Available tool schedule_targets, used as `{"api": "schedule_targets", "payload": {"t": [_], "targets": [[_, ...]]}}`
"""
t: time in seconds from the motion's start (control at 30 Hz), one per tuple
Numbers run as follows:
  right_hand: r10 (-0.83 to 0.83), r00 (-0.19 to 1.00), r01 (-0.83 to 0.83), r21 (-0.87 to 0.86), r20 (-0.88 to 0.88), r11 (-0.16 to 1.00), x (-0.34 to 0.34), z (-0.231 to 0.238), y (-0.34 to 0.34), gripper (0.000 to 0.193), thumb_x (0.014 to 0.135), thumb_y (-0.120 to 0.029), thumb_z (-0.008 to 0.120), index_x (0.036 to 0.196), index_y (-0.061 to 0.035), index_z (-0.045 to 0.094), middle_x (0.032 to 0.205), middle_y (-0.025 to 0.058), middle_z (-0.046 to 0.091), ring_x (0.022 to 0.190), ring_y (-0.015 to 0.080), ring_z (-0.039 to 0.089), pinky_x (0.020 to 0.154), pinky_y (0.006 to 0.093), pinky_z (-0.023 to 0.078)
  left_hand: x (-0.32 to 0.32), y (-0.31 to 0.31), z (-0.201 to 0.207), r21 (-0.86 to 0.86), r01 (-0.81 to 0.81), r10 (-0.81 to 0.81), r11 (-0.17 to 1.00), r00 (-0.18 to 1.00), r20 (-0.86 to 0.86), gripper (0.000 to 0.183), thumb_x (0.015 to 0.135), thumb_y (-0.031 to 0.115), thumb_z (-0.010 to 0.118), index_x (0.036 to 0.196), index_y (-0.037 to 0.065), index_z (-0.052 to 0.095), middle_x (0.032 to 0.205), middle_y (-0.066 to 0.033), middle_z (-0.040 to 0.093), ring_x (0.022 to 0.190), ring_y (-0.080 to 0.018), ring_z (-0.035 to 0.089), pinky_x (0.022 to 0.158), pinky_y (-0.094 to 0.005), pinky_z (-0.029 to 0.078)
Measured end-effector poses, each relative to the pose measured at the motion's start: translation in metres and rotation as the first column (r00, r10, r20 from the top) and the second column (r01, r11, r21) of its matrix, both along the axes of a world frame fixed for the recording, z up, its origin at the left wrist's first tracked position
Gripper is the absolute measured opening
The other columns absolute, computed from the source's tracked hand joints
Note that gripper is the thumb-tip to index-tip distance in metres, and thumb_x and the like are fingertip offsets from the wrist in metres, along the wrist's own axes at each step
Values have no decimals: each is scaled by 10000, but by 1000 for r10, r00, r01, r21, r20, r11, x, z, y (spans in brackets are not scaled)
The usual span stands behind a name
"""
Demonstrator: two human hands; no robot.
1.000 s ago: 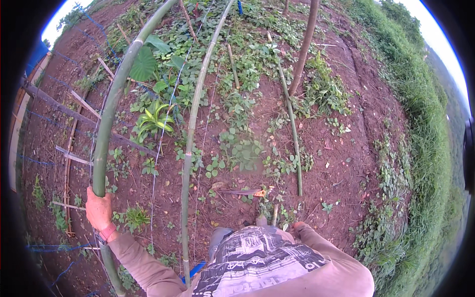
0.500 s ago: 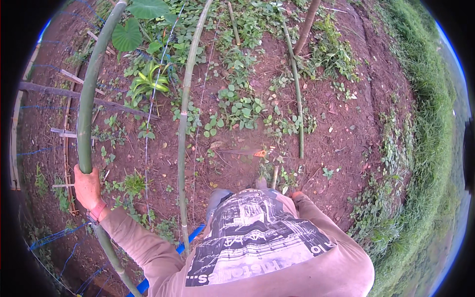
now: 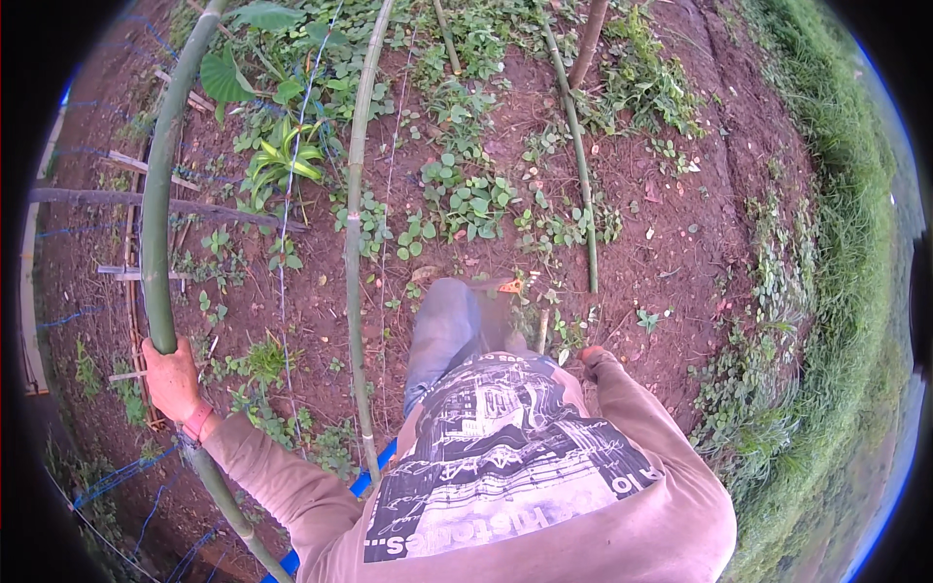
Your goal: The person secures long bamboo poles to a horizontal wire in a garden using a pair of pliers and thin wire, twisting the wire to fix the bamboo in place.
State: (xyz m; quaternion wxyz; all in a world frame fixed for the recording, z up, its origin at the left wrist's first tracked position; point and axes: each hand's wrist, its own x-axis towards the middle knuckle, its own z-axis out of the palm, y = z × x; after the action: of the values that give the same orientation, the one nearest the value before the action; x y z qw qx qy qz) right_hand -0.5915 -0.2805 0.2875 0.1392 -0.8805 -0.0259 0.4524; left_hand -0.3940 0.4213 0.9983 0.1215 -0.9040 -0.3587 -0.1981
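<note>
My left hand point(image 3: 177, 381) is closed around a thick green bamboo pole point(image 3: 160, 214) at the left, which runs from the far edge down past my wrist. A red band circles that wrist. My right hand point(image 3: 589, 354) hangs low at my right side; only a bit of it shows beyond the sleeve, and its fingers are hidden. Near my feet a handsaw point(image 3: 510, 287) with an orange handle lies on the soil, its blade partly hidden by my bent left leg point(image 3: 442, 335). A short stake point(image 3: 542, 330) shows between my legs and my right hand.
Another bamboo pole point(image 3: 356, 223) runs lengthwise left of my legs, and a thinner one point(image 3: 583, 185) lies ahead right. Wires point(image 3: 283, 291) stretch between them. Leafy plants point(image 3: 471, 204) cover the soil ahead. Tall grass point(image 3: 850, 243) borders the right; a blue pipe point(image 3: 364, 476) passes beneath my left arm.
My left leg has come forward into view, now reaching the saw. The view has shifted slightly. My left hand keeps its hold on the bamboo pole.
</note>
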Motion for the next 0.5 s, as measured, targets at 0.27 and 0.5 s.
{"api": "schedule_targets", "payload": {"t": [0.27,0.5], "targets": [[225,970,-223,-35,94,974,108,64,78,568,667,-66,748,1221,-171,679,1183,161,689,1124,327,657,971,399,538,-13,-18,16,132,-43,37,990,998,53,485,872,451,664,1250,173,546,1038,-161,698,871,-436,661,724,-541,497],[195,980,-196,-34,-30,980,163,130,95,415,944,-386,547,1284,-174,654,1257,169,657,1185,327,623,1028,415,488,21,-55,-12,454,-102,-4,885,974,225,605,927,426,668,1417,121,488,1337,-142,523,1217,-343,526,941,-489,452]]}}
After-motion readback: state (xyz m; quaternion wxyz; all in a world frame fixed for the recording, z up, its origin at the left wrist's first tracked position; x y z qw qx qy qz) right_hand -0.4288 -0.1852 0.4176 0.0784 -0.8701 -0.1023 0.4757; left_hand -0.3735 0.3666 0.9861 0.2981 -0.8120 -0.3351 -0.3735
